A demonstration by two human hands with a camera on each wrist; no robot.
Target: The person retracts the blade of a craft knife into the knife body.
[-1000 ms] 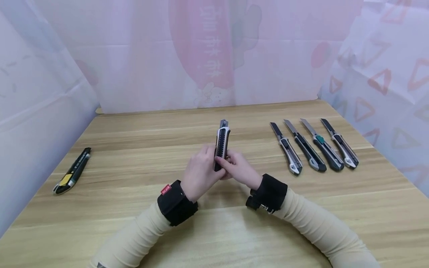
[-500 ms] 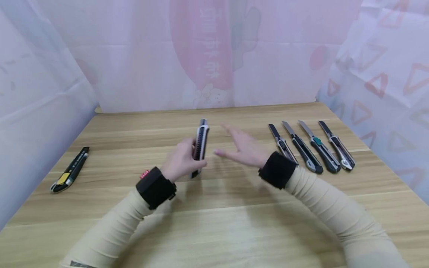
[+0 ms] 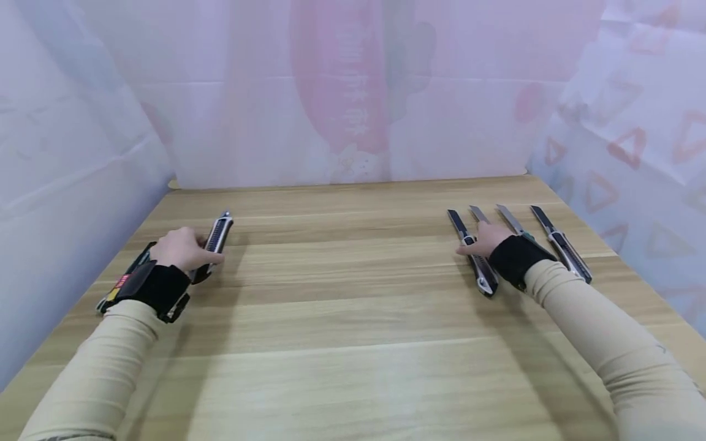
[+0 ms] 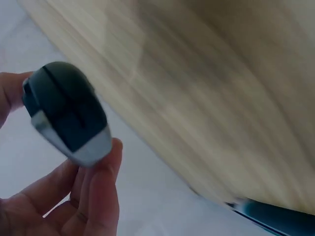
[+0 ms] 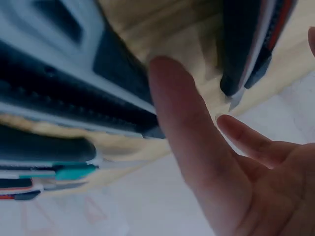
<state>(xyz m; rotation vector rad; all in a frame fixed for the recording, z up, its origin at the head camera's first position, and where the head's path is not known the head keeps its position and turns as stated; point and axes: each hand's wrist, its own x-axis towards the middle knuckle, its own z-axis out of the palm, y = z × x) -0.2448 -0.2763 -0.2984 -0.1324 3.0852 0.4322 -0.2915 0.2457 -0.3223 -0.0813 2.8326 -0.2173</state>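
My left hand (image 3: pixel 179 248) holds a white-and-black utility knife (image 3: pixel 217 237) at the table's left side, thumb on one side and fingers on the other. The left wrist view shows the butt end of its handle. Beside and partly under this hand lies a black utility knife with a yellow patch (image 3: pixel 139 260). Over on the right, my right hand (image 3: pixel 488 237) is above the two leftmost knives of a row. One outstretched finger (image 5: pixel 182 113) is right at the grey-and-black handle (image 5: pixel 64 73) of the second knife. The leftmost knife (image 3: pixel 482 275) is under the thumb.
Farther right in the row lie a knife with a teal slider (image 3: pixel 510 217), partly hidden by my wrist, and another white-and-black knife (image 3: pixel 570 254). All blades in the row are extended. Printed sheets (image 3: pixel 220 122) stand behind and at both sides of the wooden table (image 3: pixel 353 275).
My hands have parted from the middle of the table. The left has carried its knife left to the black-and-yellow knife; the right has let go and moved right over the row.
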